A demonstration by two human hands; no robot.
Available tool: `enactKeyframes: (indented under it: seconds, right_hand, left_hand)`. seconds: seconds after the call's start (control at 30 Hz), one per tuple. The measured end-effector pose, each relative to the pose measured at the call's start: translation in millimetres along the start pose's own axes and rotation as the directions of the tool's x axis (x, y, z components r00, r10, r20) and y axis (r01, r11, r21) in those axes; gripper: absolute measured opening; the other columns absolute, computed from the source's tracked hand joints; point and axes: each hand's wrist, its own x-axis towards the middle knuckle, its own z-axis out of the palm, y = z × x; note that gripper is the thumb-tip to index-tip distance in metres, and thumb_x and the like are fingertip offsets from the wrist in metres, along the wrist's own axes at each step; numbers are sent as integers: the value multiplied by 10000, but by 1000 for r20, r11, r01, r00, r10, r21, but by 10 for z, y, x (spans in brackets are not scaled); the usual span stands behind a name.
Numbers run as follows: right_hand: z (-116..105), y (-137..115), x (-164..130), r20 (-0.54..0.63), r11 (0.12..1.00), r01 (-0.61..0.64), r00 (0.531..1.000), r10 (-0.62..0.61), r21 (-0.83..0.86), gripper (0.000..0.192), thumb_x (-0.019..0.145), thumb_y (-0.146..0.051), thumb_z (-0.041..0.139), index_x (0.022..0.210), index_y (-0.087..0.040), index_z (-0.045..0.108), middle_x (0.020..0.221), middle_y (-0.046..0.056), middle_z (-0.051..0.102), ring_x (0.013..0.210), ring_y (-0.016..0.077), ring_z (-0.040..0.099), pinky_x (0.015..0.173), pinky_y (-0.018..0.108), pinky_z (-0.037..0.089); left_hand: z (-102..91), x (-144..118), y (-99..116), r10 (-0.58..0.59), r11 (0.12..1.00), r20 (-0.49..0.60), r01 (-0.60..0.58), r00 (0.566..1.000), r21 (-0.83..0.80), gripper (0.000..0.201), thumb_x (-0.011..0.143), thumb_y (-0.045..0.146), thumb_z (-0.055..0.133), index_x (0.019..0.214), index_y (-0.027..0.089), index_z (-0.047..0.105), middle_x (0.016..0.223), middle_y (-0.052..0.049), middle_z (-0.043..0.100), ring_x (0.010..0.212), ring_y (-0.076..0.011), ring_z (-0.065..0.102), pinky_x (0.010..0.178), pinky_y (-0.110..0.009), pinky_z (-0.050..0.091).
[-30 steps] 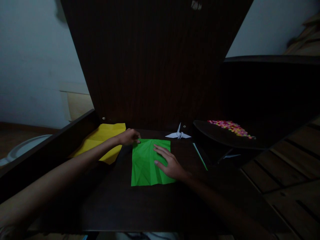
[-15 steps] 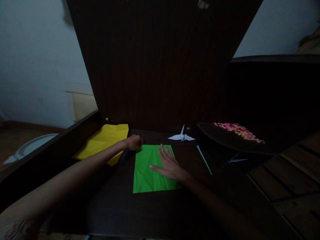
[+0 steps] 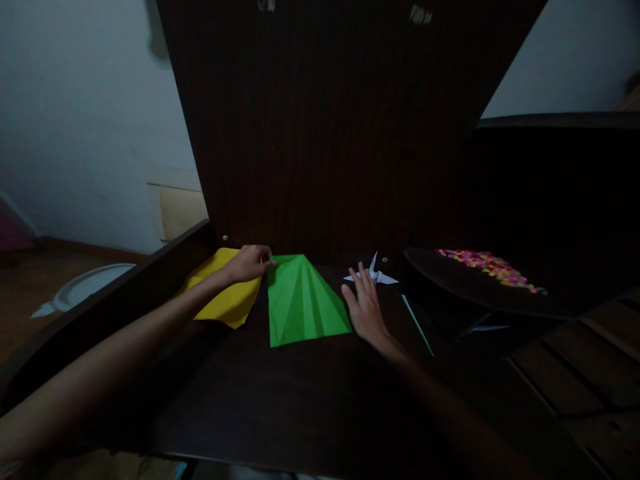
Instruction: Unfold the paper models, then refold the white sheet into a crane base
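A creased sheet of green paper (image 3: 305, 307) stands partly lifted off the dark table, its left top corner pinched by my left hand (image 3: 250, 261). Under and beside that hand lies a sheet of yellow paper (image 3: 227, 300). My right hand (image 3: 366, 307) is open, fingers stretched, just off the green sheet's right side; I cannot tell if it touches the paper. Behind its fingertips rests a white folded paper crane (image 3: 383, 277), partly covered by them. A thin pale green strip (image 3: 418, 325) lies to the right of my right hand.
On a raised curved shelf (image 3: 420, 267) at the right lies a pile of small colourful pieces (image 3: 490, 267). A tall dark panel (image 3: 340, 133) closes the back of the table. A low side board (image 3: 150, 280) runs along the left, with a pale round lid-like object (image 3: 90, 287) beyond it.
My left hand has raised the green sheet and shifted it up and away. My right hand has slid off the sheet to the right. The view has turned slightly.
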Motion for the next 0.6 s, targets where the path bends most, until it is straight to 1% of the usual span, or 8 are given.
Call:
enactKeyframes:
  seconds: [0.07,0.13,0.23,0.27,0.33,0.4,0.47,0.6]
  right_hand:
    - [-74,-57,53,-46,1000,0,999,1,13,592,976,-558,343,1414,-172,446,1587,117,247,1469,286,192,1186,540,153]
    - [-96,-90,82,-67,1000,-6,998,8,25,588,975,-550,347,1380,-144,479,1563,142,293,1451,288,238,1180,526,190]
    - [-45,-87,72,-50,999,-5,999,7,45,558,975,-536,347,1335,-145,519,1528,147,352,1431,289,280,1171,531,214]
    - [-15,-76,55,-36,999,-3,999,5,53,545,974,-531,350,1324,-153,529,1520,143,365,1427,288,287,1170,534,215]
    - [50,-48,10,3,998,2,1000,-2,70,516,972,-518,364,1311,-173,543,1511,132,377,1420,288,298,1170,538,217]
    - [111,-19,-44,50,997,9,999,-13,82,481,972,-504,377,1301,-202,555,1511,115,381,1414,287,310,1169,542,224]
    - [164,10,-100,101,997,17,995,-25,80,463,975,-499,378,1286,-216,571,1506,107,389,1415,285,311,1167,544,233]
    - [240,63,-198,201,998,24,979,-34,51,493,978,-519,362,1257,-189,600,1490,125,413,1428,295,294,1170,548,231]
  left_hand:
    - [-329,-107,-48,-55,997,-211,63,976,34,173,903,269,568,833,122,625,782,-41,621,731,-173,585,674,-291,454]
    - [-632,-251,-66,-87,991,-406,121,910,60,219,943,298,495,911,110,602,882,-78,608,826,-198,569,745,-329,454]
    - [-925,-514,-41,-53,978,-686,177,726,112,214,961,310,478,972,120,576,1053,-110,580,1030,-235,516,909,-402,431]
    - [-964,-606,-28,47,971,-735,142,676,192,197,956,313,495,936,136,578,1037,-103,600,1048,-239,516,933,-421,430]
    - [-952,-781,-12,254,939,-700,3,667,344,133,947,289,518,914,173,574,1053,-91,633,1053,-231,538,945,-420,451]
    - [-830,-924,-21,398,890,-521,-180,755,419,81,940,248,516,942,198,579,1144,-92,635,1094,-228,557,963,-409,469]
    - [-633,-1019,-59,497,838,-322,-350,806,418,106,938,227,493,964,207,593,1219,-98,626,1189,-242,537,1004,-406,463]
    - [-177,-1073,-203,457,851,-61,-416,887,322,201,944,220,411,967,197,609,1258,-134,610,1189,-283,554,995,-442,469]
